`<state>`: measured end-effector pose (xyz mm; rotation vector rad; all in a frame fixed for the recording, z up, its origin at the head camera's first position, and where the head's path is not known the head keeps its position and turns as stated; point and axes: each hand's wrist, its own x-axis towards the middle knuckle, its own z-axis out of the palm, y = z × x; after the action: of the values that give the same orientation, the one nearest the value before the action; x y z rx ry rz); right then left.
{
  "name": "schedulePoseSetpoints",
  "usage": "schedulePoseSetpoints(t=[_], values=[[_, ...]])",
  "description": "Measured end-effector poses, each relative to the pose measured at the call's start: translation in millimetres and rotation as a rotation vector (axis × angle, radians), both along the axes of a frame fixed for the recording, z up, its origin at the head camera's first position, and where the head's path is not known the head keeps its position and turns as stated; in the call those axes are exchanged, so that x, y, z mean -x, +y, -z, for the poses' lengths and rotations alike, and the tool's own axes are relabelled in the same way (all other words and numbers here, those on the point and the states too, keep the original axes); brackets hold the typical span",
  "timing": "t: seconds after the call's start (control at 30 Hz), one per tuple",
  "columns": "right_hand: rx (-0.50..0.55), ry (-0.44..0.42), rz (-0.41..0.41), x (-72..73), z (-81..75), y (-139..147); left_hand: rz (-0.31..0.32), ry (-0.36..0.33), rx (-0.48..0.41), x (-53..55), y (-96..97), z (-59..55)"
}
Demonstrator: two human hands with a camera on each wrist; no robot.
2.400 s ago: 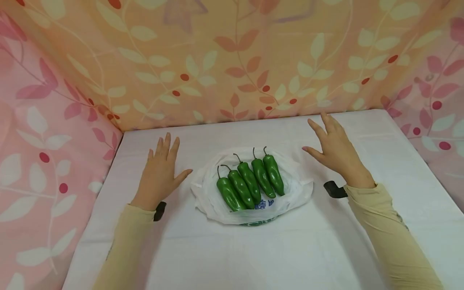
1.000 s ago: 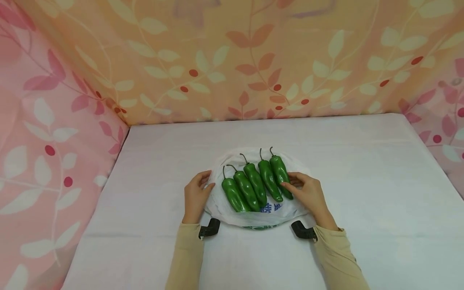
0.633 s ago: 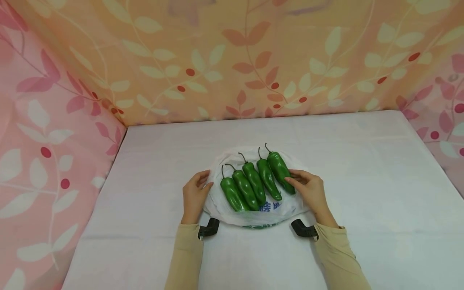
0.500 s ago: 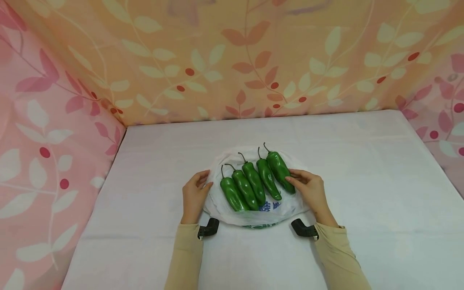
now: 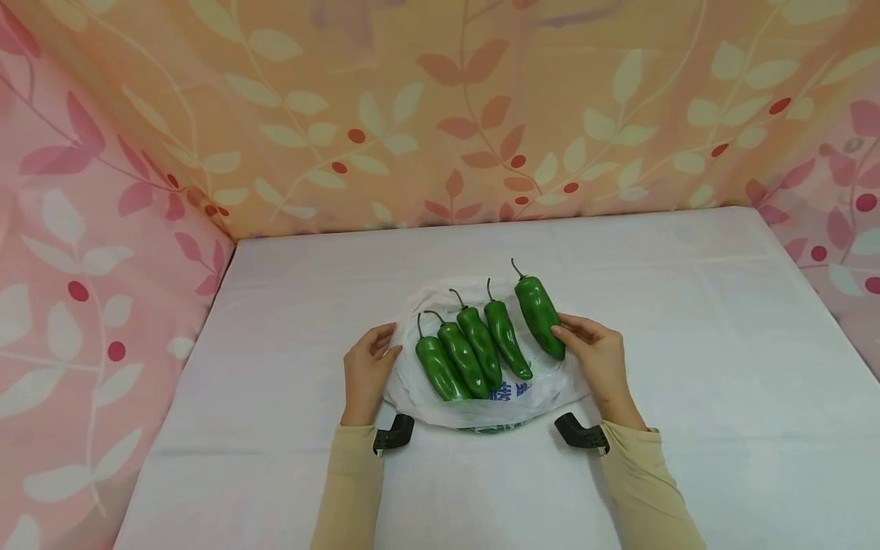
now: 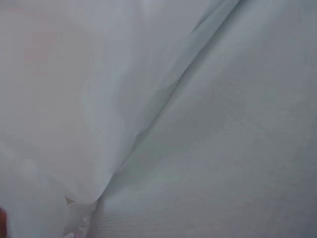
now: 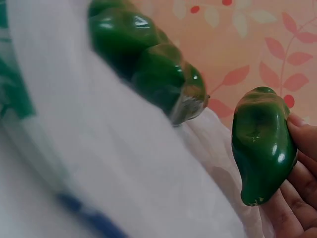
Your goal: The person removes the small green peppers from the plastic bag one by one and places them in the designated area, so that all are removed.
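My right hand (image 5: pixel 603 365) pinches the lower end of a green chili pepper (image 5: pixel 539 315) between thumb and fingers, and the right wrist view shows that pepper (image 7: pixel 262 148) apart from the others. Several more green peppers (image 5: pixel 470 347) lie side by side, stems pointing away, in a white plastic bag (image 5: pixel 454 414) with blue print. At the bag's left edge, my left hand (image 5: pixel 367 376) holds the rim between thumb and fingers. Bag plastic (image 6: pixel 59 99) fills much of the left wrist view, where hardly any of the hand shows.
A white cloth (image 5: pixel 289 489) covers the table under the bag. Behind it hangs an orange leaf-patterned curtain (image 5: pixel 385 92), with pink curtain (image 5: pixel 62 321) along the left side and more at the right. A black camera mount sits on each wrist.
Both hands came in from the sides to the bag. The right hand took hold of the rightmost pepper and shifted it up and right, opening a gap. The left hand has stayed at the rim.
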<state>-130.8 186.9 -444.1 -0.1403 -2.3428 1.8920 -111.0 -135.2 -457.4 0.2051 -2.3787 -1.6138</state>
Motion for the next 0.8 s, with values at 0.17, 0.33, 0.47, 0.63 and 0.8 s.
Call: schedulePoseSetpoints(t=[0.17,0.33,0.47,0.63,0.8], values=[[0.084,-0.021,0.066,0.5,-6.3,3.7,0.000,-0.010,0.004,-0.2,-0.4,-0.7],[0.122,-0.004,0.110,2.4,-13.3,9.4,0.001,-0.020,0.002,-1.0,-0.6,-0.7],[0.168,0.008,0.133,6.0,-19.0,17.4,0.000,-0.012,0.012,-1.0,-0.7,-0.6],[0.112,0.004,0.170,13.3,-24.3,29.0,0.001,-0.005,0.013,-1.0,-0.6,-0.7],[0.059,-0.007,0.193,20.5,-23.7,39.7,0.003,-0.016,0.022,-1.6,-0.5,0.6]])
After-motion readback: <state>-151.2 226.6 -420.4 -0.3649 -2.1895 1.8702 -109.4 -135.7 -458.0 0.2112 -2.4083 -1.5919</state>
